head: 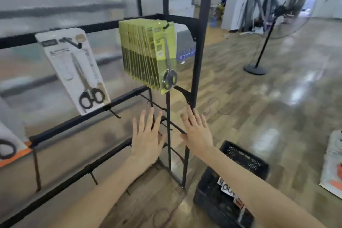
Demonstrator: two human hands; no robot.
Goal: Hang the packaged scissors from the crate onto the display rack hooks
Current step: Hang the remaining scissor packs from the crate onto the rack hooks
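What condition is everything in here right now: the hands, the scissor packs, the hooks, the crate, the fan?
Left hand: open, fingers spread, holding nothing.
Right hand: open, fingers spread, holding nothing.
Yellow scissor packs: a full row hanging on one upper hook.
White scissor pack: hanging alone, tilted.
Lower rack hooks: bare.
Black crate: on the floor, some packs still inside.
Pedestal fan: upright; whether it spins, cannot tell.
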